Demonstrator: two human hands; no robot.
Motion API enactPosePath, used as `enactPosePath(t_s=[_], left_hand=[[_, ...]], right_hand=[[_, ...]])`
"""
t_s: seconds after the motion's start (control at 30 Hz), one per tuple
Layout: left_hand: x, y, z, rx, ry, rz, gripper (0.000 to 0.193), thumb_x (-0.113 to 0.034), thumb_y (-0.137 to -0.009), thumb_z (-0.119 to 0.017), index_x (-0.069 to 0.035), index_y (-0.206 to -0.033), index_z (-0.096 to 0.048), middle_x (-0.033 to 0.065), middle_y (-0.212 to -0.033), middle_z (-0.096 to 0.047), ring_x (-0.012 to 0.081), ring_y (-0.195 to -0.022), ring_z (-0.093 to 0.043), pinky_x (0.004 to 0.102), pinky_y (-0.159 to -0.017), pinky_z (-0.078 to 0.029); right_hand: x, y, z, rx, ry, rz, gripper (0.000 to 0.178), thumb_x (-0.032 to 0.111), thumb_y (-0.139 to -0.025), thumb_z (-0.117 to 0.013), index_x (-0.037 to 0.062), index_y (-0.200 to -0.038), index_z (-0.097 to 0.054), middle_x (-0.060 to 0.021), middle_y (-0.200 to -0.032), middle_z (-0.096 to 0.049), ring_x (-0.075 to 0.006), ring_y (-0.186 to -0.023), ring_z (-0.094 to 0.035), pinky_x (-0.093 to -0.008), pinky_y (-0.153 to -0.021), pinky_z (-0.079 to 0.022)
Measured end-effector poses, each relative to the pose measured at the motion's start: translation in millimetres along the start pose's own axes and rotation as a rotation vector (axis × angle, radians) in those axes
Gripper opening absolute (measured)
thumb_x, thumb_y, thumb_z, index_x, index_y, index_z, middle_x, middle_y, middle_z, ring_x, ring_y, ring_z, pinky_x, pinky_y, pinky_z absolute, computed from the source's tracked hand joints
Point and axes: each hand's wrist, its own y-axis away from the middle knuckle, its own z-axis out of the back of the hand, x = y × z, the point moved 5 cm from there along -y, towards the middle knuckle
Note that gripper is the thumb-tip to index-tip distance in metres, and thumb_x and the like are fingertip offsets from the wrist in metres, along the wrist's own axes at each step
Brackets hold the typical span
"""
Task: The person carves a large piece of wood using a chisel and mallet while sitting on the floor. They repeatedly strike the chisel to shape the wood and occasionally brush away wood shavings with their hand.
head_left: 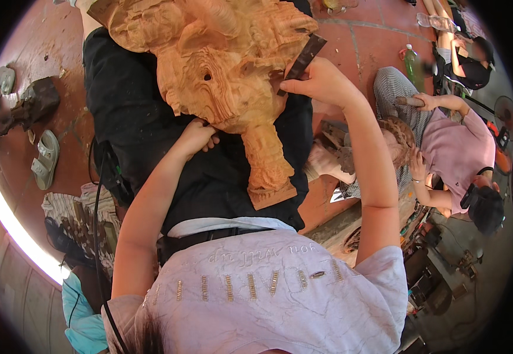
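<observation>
A large orange-brown wood carving with deep swirling folds and a small dark hole lies across my lap. Its narrow neck ends in a squared foot pointing toward me. At its lower left edge my left hand is closed, fingers curled against the wood and partly hidden by it. On the right side, my right hand pinches a dark flat strip between thumb and fingers. The strip lies tilted along the carving's right edge, with its lower end near the surface. Whether it is abrasive or metal, I cannot tell.
A pale sandal and a dark lump of wood are on the red tiled floor at left. A black cable runs down my left side. At right sits a co-worker in pink, near a green bottle; another person is behind.
</observation>
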Motion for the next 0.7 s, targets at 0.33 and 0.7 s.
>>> enactPosePath(t_s=[0.33, 0.7], left_hand=[[15.4, -2.9, -4.5, -0.022, -0.019, -0.050, 0.023, -0.017, -0.093, -0.041, -0.002, -0.104, -0.053, 0.0093, -0.065, -0.058, 0.0157, -0.047, -0.054, 0.0273, -0.036, -0.041], [-1.2, -0.2, -8.1, 0.057, -0.076, -0.089, 0.028, -0.023, -0.088, -0.054, 0.000, -0.104, -0.060, 0.0063, -0.070, -0.061, 0.0125, -0.056, -0.055, 0.0245, -0.046, -0.043]], right_hand=[[-12.5, 3.1, -12.2, -0.065, -0.070, 0.129, 0.030, 0.023, -0.081, -0.065, 0.0075, -0.107, -0.064, -0.0132, -0.101, -0.066, -0.0230, -0.093, -0.063, -0.0355, -0.080, -0.048], [6.1, 21.9, 0.2, -0.217, -0.005, 0.279, 0.028, 0.024, -0.081, -0.065, 0.0036, -0.101, -0.066, -0.0172, -0.100, -0.062, -0.0316, -0.092, -0.062, -0.0360, -0.076, -0.048]])
